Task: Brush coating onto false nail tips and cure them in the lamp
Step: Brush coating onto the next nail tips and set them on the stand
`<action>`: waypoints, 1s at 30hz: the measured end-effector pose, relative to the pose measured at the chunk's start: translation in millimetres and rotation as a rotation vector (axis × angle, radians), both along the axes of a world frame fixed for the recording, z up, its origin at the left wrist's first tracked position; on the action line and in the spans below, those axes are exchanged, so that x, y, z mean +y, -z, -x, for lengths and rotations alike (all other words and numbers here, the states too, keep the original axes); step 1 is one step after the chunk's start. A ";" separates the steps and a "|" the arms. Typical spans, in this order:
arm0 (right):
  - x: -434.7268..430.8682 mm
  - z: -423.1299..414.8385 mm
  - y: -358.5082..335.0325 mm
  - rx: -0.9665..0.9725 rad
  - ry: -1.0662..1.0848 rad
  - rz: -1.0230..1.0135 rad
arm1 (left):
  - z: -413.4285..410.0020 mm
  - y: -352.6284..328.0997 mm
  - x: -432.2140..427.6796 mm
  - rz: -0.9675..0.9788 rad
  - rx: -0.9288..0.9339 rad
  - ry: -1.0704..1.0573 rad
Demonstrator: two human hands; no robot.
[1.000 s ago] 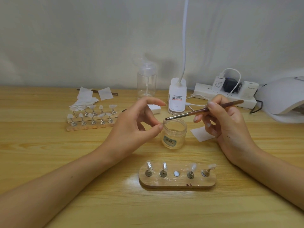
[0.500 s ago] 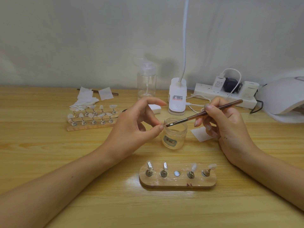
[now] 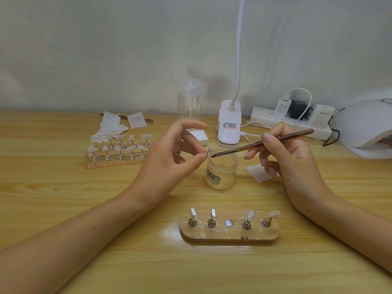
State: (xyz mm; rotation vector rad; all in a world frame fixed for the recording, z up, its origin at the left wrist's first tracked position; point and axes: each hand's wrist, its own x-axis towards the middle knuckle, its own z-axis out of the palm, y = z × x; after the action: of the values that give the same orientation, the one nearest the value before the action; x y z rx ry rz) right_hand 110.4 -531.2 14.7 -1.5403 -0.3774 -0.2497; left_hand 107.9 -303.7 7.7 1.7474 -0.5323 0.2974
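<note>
Pale wood surface (image 3: 63,209) under a blank wall. Left grip (image 3: 167,158) pinches one nail tip (image 3: 210,150) over the open jar (image 3: 221,172). Right grip (image 3: 290,160) holds the brush (image 3: 244,147), bristles at that tip. Coating looks underway, curing not yet done. The lamp (image 3: 364,128) sits at the right edge, bare wood between.

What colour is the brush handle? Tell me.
The handle is reddish brown, clearest in the head view.

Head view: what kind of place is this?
Likely a home or small-studio nail-art desk. Cues: a wooden stand holding false nail tips, a white curing lamp at the right edge, and the right hand holding a brush over an open jar while the left hand pinches a nail tip.
</note>
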 end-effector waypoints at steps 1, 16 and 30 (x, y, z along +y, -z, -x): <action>-0.3 -0.1 0.2 0.005 0.004 -0.004 | 0.1 0.0 -0.1 -0.003 -0.001 -0.005; -3.0 0.2 -0.3 0.010 0.022 -0.074 | -1.3 2.6 1.9 -0.077 0.015 -0.018; 0.8 2.1 -2.6 0.077 -0.018 -0.087 | -0.8 1.1 2.0 -0.090 -0.024 -0.029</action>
State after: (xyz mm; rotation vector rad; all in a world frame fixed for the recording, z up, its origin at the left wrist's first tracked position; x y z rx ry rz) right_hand 108.3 -530.4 17.3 -1.4555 -0.3156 -0.1897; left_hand 108.6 -301.7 6.6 1.8423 -0.5453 0.3193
